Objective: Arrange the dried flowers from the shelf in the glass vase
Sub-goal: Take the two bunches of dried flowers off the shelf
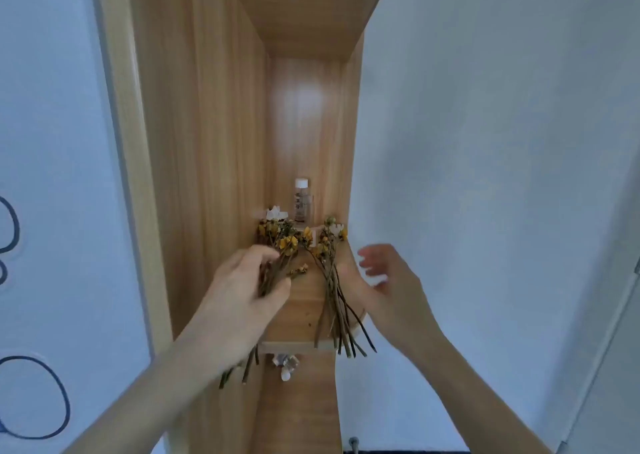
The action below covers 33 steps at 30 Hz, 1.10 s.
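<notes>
Narrow wooden shelf (pixel 300 319) between white walls (pixel 485 141), left hand (pixel 242 290) gripping one bunch of dried flowers (pixel 287 244), second bunch (pixel 329 280) lying on the board, right hand (pixel 391 280) loose-fingered beside it, maybe touching, small clear bottle (pixel 301 200) at the back

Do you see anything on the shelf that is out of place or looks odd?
Yes. A small sprig lies loose on the shelf, apart from both bunches, as if broken off. The right bunch lies with its stems sticking out over the shelf's front edge. The left hand grips the left bunch.
</notes>
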{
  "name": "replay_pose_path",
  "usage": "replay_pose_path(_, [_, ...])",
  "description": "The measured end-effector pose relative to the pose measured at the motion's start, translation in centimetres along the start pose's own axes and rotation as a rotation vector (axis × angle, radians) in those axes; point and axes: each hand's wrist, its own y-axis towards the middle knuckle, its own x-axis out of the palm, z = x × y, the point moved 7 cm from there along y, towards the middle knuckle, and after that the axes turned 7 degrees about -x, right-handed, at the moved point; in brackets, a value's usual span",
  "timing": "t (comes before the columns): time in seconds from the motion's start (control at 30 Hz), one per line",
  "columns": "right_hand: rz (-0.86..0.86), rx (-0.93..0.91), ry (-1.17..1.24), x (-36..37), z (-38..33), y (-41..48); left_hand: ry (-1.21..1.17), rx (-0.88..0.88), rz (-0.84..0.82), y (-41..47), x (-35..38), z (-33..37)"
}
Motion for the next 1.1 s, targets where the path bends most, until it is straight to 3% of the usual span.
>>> replay_pose_path(0.13, [-0.294, 0.153, -0.421, 4.8, 2.6, 4.8, 0.351, -0.272, -0.108, 5.4, 3.9, -2.2])
replay_pose_path(0.23, [-0.404, 0.308, -0.480, 7.5, 5.8, 5.4, 0.497, -0.414, -0.180, 6.8, 6.6, -6.0])
replay_pose_path(0.4, [-0.420, 0.407, -0.609, 9.2, 8.7, 5.7, 0.614, -0.462, -0.215, 8.1, 8.4, -9.6])
replay_pose_path(0.63, [-0.334, 0.384, -0.621, 9.6, 10.2, 7.0, 0.718, -0.441, -0.207, 9.8, 9.5, -9.6])
replay_pose_path(0.83, [-0.397, 0.353, -0.676, 10.1, 10.7, 8.0, 0.777, -0.410, -0.193, 10.5, 10.0, -10.2])
replay_pose_path(1.1, [-0.315, 0.434, -0.520, 8.8, 11.7, 8.4, 0.689, -0.455, -0.141, 10.5, 9.3, -10.1])
